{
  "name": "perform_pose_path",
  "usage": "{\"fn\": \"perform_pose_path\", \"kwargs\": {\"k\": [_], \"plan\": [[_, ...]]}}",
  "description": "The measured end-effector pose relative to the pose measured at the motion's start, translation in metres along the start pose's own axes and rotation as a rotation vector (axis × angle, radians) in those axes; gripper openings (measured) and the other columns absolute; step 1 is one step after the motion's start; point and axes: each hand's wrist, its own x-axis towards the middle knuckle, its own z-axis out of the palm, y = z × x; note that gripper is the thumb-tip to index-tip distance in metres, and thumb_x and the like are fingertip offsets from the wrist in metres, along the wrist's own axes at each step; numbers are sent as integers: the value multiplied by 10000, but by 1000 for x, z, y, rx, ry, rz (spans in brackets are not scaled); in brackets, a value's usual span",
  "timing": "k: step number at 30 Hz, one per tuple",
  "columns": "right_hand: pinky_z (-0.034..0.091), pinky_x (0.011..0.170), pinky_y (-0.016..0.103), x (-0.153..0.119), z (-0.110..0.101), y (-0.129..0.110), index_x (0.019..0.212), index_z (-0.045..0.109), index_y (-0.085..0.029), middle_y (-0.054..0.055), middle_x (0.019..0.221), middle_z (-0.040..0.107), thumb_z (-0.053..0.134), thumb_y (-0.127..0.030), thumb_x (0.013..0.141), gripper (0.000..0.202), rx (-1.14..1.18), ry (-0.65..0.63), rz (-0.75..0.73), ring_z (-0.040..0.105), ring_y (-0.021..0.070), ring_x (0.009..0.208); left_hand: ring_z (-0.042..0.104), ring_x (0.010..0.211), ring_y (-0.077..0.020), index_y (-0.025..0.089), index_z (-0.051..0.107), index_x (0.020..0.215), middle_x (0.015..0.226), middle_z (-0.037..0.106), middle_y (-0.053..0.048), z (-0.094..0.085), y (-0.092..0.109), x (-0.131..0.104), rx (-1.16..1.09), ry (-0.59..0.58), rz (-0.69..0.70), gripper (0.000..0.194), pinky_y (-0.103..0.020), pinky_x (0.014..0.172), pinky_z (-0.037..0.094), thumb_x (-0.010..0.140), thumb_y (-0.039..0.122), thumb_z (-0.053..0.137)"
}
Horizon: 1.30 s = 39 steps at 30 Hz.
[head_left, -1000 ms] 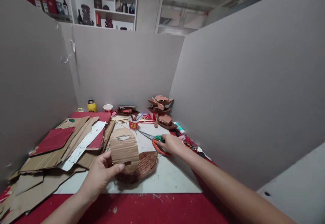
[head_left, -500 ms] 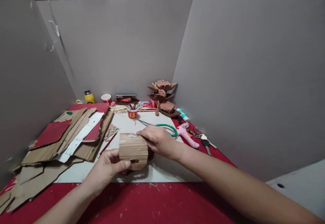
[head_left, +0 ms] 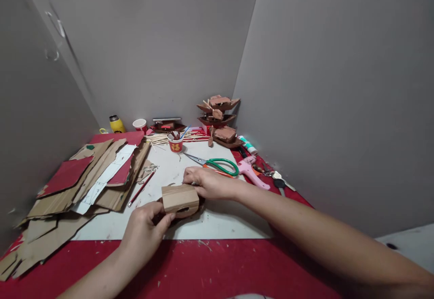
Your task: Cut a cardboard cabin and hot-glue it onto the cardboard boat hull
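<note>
Nearer than the scissors (head_left: 200,160), the bent cardboard piece (head_left: 179,198) sits lower than a second ago, the left hand's (head_left: 147,222) fingers pinching its left end. The right hand (head_left: 206,182), earlier at the scissors' handles, now has curled fingers at its far edge; their grip I cannot tell. Left of the scissors' tips, a red cup (head_left: 175,146) holds dark sticks.

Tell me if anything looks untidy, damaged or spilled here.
Nothing looks spilled. At left, the pile of flat brown cardboard sheets looks untidy: ragged edges overlap unevenly. Torn brown cardboard scraps lie beside the slim red pencil. The held, bent brown cardboard piece has a dark opening; whether damaged, I cannot tell.
</note>
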Motion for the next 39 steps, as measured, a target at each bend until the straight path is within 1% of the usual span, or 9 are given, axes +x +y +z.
{"fn": "perform_pose_path", "kwargs": {"k": [5,8,13,18,23,28,32,36,39], "plan": [[435,764,257,5,6,5,814,644,-148,60,925,608,537,34,737,226,12,-101,-18,565,175,870,599,571,-174,182,649,681,634,667,-25,9,-11,-8,286,49,93,239,-256,539,355,888,248,549],[437,706,248,5,11,8,856,643,-142,63,911,633,543,11,738,217,16,-148,5,573,173,817,618,616,-198,185,657,729,658,679,-29,13,-14,-13,356,76,171,199,-284,584,369,892,226,550],[429,681,239,2,11,5,841,637,-141,60,884,654,552,-6,733,192,-1,-197,26,567,170,779,594,691,-207,195,681,834,718,695,-20,15,-11,-18,325,62,262,161,-347,701,356,904,174,538],[429,687,246,0,9,0,839,635,-144,75,893,667,561,-26,728,179,-41,-219,44,582,185,798,549,691,-197,179,679,819,685,654,-11,14,-10,-19,322,30,284,173,-381,755,338,908,157,531],[428,674,257,-4,11,-6,866,636,-148,86,899,674,580,-85,746,147,-91,-218,69,603,202,805,554,721,-194,176,654,790,702,646,-9,13,-11,-19,308,5,280,179,-395,782,330,911,143,527],[425,673,263,-11,9,-18,893,641,-137,96,896,681,589,-84,749,162,-127,-226,89,617,205,806,563,713,-178,180,617,760,706,645,-1,12,-14,-21,282,-17,325,175,-393,794,335,903,120,534],[427,671,290,-16,10,-19,912,634,-128,106,870,682,569,-107,771,157,-157,-214,117,620,223,797,590,705,-164,192,617,823,741,676,5,8,-17,-11,277,-52,424,146,-358,757,370,870,79,538],[411,633,313,-18,13,-14,915,634,-119,103,837,679,554,-105,783,155,-250,-208,122,606,228,738,551,549,-132,208,594,704,593,627,42,6,-23,4,311,-35,555,183,-309,623,386,809,64,555],[404,633,317,-19,12,-12,894,635,-140,88,838,672,545,-83,814,133,-256,-248,93,592,222,729,556,521,-121,229,604,687,573,623,59,7,-31,9,361,-90,599,167,-292,598,411,764,81,588]]}}
